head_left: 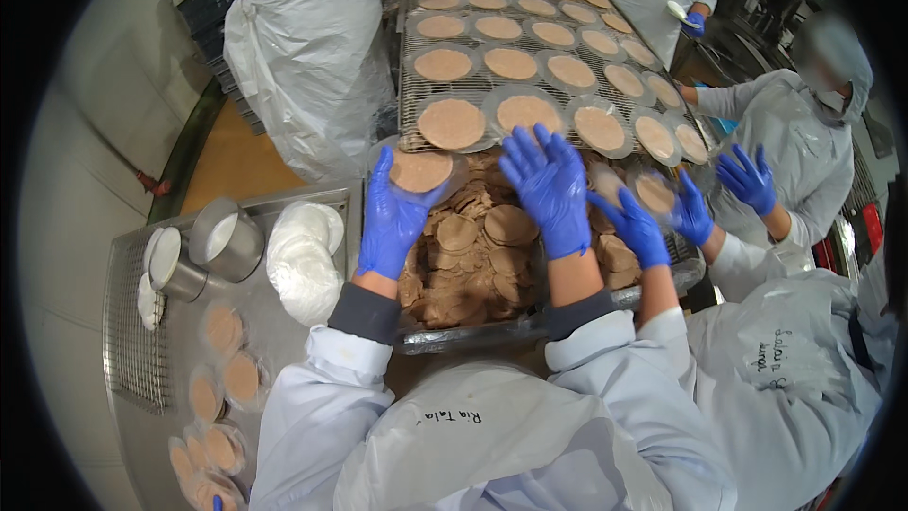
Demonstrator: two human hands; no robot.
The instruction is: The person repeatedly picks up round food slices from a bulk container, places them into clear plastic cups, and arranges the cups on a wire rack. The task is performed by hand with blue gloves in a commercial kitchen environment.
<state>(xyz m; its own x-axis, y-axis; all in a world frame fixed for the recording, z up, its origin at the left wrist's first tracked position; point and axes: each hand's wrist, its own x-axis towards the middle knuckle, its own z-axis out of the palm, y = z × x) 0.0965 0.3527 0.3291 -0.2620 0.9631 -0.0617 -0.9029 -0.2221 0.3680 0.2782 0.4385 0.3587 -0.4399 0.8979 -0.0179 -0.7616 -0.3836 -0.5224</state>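
Both my hands wear blue gloves. My left hand [395,227] holds a round, pale-brown patty [422,171] on a clear film disc, gripped at its edge between the fingers and thumb. My right hand [553,191] is open, fingers stretched out, holding nothing. Its fingertips are close to a patty on film [528,114] at the near end of the wire conveyor belt [445,85]. Under my hands sits a bin [452,339] heaped with ground-meat mix and loose brown patties [511,225].
At my right, a co-worker's gloved hands [638,230] hold another patty [654,192]; another gloved hand [750,180] is close by. More workers stand along the belt. On the left metal table [284,360] are stacked film discs [303,255], metal cylinders [227,238] and patties [242,378].
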